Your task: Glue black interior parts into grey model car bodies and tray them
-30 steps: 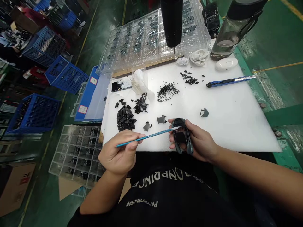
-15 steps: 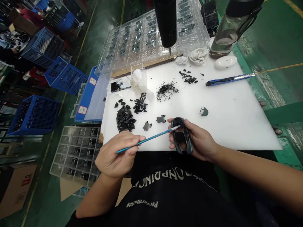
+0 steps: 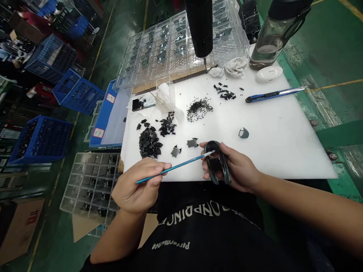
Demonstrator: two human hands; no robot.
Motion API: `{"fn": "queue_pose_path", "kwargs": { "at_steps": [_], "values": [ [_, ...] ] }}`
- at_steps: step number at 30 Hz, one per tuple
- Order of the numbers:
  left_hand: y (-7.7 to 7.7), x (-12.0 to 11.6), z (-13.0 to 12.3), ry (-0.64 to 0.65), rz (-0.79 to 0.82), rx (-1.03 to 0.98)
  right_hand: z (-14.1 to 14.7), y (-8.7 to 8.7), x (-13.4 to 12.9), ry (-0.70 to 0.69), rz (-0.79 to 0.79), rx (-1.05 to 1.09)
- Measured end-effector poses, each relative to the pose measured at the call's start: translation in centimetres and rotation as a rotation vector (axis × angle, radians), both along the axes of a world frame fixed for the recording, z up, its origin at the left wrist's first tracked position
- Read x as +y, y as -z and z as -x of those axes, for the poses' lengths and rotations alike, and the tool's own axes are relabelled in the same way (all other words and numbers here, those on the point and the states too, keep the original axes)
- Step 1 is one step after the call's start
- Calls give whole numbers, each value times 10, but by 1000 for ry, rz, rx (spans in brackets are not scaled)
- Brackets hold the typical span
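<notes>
Pinched in the fingers of my left hand (image 3: 138, 185) is a thin blue stick with a white tip (image 3: 181, 164), like a small brush. The white tip lies at the upper opening of a dark, glossy plastic housing (image 3: 214, 164). My right hand (image 3: 238, 166) wraps round that housing from the right, fingertips showing on its left edge. Two small flat dark parts, a nearer one (image 3: 176, 151) and another (image 3: 193, 142), lie on the white board beyond the stick. A curved dark piece (image 3: 244, 133) rests to the right of the housing.
Piles of black pieces (image 3: 150, 142) and tiny black pins (image 3: 199, 109) lie on the white board (image 3: 275, 151). A black electric screwdriver (image 3: 199, 30) hangs above. Beyond are clear compartment trays (image 3: 170, 71), a water bottle (image 3: 268, 47) and a blue knife (image 3: 273, 95).
My left hand and the stick have shifted slightly left. The white tip stays at the housing's upper opening, and my right hand keeps its grip.
</notes>
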State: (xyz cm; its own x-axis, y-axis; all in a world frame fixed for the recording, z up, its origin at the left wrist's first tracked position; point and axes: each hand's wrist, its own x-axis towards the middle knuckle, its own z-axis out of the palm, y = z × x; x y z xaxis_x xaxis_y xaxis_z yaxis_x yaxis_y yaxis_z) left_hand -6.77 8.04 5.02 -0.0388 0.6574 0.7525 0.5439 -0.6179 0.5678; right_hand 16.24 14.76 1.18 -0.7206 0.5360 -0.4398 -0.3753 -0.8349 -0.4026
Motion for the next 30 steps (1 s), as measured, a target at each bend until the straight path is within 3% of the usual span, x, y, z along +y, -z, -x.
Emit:
{"fn": "queue_pose_path", "kwargs": {
  "at_steps": [14, 30],
  "values": [
    [0, -4, 5, -52, 51, 29, -1, -1, 1, -18, 14, -24],
    [-1, -2, 7, 85, 51, 83, 2, -5, 1, -1, 45, -19]
  ]
}}
